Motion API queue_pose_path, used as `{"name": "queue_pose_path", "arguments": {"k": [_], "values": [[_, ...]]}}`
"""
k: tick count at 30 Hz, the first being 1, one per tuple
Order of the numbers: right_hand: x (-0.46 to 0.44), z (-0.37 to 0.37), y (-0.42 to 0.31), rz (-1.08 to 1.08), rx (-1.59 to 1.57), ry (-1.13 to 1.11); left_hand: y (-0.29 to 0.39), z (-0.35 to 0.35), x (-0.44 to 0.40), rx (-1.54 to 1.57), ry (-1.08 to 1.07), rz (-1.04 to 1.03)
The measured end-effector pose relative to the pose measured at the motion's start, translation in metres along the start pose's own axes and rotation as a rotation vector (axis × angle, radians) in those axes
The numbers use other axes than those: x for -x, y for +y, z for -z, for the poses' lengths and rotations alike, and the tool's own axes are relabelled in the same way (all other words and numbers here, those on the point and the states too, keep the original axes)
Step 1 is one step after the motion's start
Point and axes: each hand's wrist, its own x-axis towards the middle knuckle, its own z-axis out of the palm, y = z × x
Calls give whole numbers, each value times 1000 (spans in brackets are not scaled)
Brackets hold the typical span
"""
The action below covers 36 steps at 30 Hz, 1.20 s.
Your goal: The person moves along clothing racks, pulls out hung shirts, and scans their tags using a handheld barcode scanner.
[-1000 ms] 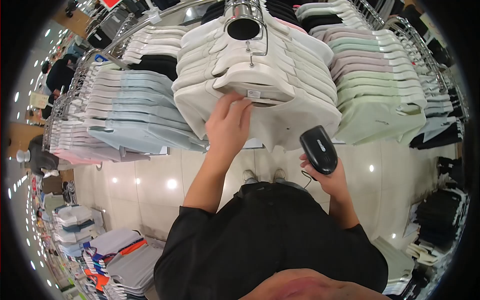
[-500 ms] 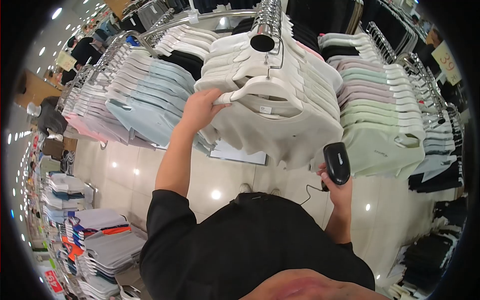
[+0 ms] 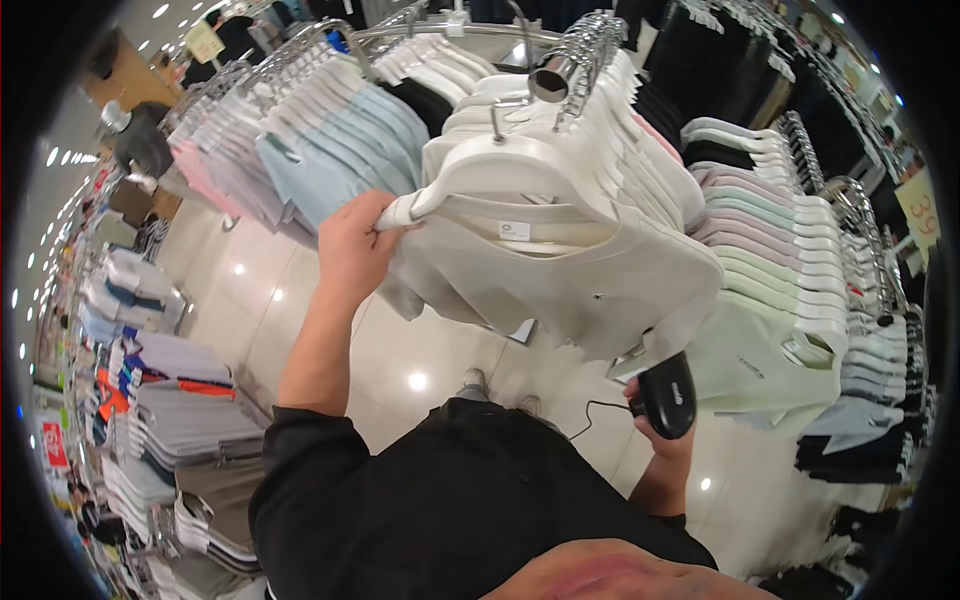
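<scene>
My left hand point(image 3: 355, 250) is closed around the left shoulder of a white hanger point(image 3: 510, 165). On that hanger hangs an off-white T-shirt point(image 3: 490, 280) with a small white neck label point(image 3: 515, 231). The hanger's hook shows in front of the metal rail end point(image 3: 551, 78), seemingly off it. Below the shirt's right side, my right hand point(image 3: 668, 443) grips a black corded barcode scanner point(image 3: 668, 395). A pale tag or card point(image 3: 628, 362) shows beside the scanner, partly hidden by the shirt hem.
Light blue shirts point(image 3: 345, 145) hang to the left of the rail, light green shirts point(image 3: 765, 350) to the right. More garments point(image 3: 205, 425) hang at lower left. A mannequin point(image 3: 140, 135) stands at the far left. Shiny tiled floor point(image 3: 400, 350) lies below.
My left hand has drawn the hanger and shirt left and toward me, away from the others on the rail. My right hand has moved down slightly with the scanner. The view has shifted.
</scene>
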Motion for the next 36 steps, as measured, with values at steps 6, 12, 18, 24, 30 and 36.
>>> {"name": "queue_pose_path", "arguments": {"k": [6, 12, 18, 24, 30, 36], "values": [[-39, 12, -60, 279, 439, -165, 12, 68, 22, -26, -52, 171], [-95, -78, -162, 755, 865, -280, 22, 134, 21, -75, -59, 149], [-123, -146, -174, 412, 950, -693, 3, 180, 40, -108, -97, 166], [-107, -199, -131, 401, 909, -567, -47, 233, 72, -104, -168, 138], [-70, -249, -124, 402, 941, -511, -92, 266, 110, 58, -117, 62], [-42, -261, -134, 350, 865, -394, -138, 292, 155, 176, 66, 75]]}}
